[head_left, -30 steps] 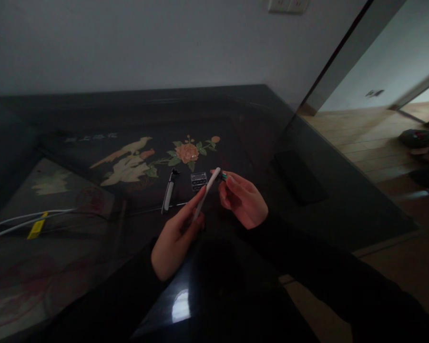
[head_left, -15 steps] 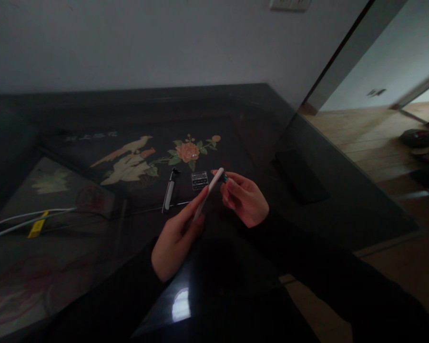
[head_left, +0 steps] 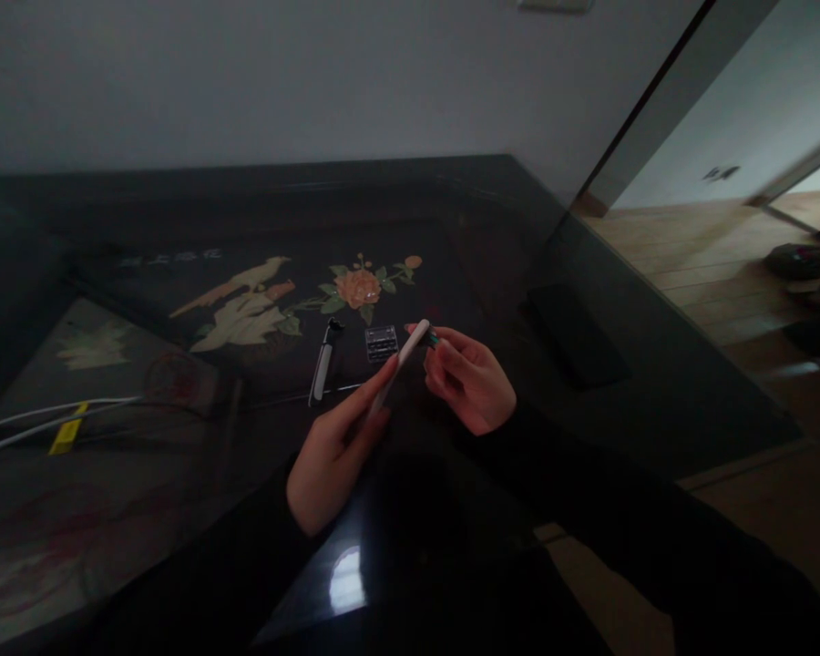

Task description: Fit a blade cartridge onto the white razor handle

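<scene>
Between the thumb and fingers of my left hand is a slim pale razor handle, slanting up to the right. At its upper end, my right hand pinches a small dark and green piece, which looks like a razor head. Whether that piece is joined to the handle, I cannot tell. A black-and-white razor lies on the table left of my hands. Beside it is a small clear case with dark slots, just beyond my left fingertips.
The dark glossy tabletop has a bird-and-flower picture under it. A flat black object lies at the right. White cables with a yellow tag run in from the left. A wall stands behind the table.
Both hands keep their hold at the top of the razor handle, with only slight finger movement. The view has shifted a little; things on the table stay put.
</scene>
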`<state>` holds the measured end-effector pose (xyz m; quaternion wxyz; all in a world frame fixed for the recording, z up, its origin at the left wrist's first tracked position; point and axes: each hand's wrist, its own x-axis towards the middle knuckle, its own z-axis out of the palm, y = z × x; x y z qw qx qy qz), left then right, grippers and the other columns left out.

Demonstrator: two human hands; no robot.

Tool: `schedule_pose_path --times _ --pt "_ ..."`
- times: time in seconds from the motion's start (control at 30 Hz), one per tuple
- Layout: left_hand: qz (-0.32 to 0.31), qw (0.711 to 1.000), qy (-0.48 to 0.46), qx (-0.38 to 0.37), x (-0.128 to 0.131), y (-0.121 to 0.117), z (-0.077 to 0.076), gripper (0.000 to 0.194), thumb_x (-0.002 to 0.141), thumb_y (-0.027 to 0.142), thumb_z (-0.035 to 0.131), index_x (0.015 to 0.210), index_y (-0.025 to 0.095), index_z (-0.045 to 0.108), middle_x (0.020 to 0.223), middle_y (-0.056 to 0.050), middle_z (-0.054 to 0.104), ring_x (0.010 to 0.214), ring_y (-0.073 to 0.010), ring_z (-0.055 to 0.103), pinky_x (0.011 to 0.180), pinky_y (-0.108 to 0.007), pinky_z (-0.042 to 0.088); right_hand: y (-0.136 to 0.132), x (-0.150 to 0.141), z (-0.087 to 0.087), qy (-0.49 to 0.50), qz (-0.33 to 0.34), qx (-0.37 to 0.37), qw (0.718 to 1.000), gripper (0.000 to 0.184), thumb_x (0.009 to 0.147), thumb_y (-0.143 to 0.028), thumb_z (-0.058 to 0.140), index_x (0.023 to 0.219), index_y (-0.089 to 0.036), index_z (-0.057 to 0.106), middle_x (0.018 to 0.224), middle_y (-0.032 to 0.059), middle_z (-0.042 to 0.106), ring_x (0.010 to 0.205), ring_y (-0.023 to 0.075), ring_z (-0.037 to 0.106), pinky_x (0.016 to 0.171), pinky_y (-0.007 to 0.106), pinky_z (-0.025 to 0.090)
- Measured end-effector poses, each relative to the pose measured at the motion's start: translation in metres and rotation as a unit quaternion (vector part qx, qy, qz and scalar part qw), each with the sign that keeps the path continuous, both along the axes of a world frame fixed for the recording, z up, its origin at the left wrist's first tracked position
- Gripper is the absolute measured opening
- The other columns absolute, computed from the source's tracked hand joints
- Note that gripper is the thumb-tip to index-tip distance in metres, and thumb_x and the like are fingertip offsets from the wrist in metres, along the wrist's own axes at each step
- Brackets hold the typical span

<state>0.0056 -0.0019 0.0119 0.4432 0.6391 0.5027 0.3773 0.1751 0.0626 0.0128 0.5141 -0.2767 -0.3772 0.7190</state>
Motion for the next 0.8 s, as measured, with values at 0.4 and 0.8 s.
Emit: schedule_pose_path --times 0.4,0.8 --pt "0.025 1.000 0.008 -0.004 -0.0017 0.0018 -0.0016 0.053 0.092 0.031 0.050 0.143 0.022 0.041 0.099 -0.004 0.071 0.083 -0.0181 0.068 0.088 -0.036 0.053 -0.0011 -0.0009 0.0013 0.000 -0.008 -0.002 1.000 0.038 0.065 -0.046 0.078 0.085 -0.017 0.065 0.044 -0.0103 0.047 0.036 0.0031 0.030 0.038 0.021 0.016" --pt "0.023 1.000 0.008 0.019 -0.0007 0.0013 0.0000 0.050 0.091 0.026 0.050 0.141 0.020 0.044 0.087 -0.002 0.071 0.106 -0.0234 0.064 0.100 -0.044 0.048 -0.0022 -0.0021 0.0027 0.001 -0.009 -0.004 1.000 0.038 0.065 -0.046 0.078 0.084 -0.017 0.064 0.044 -0.0104 0.048 0.035 0.0030 0.031 0.038 0.021 0.017"
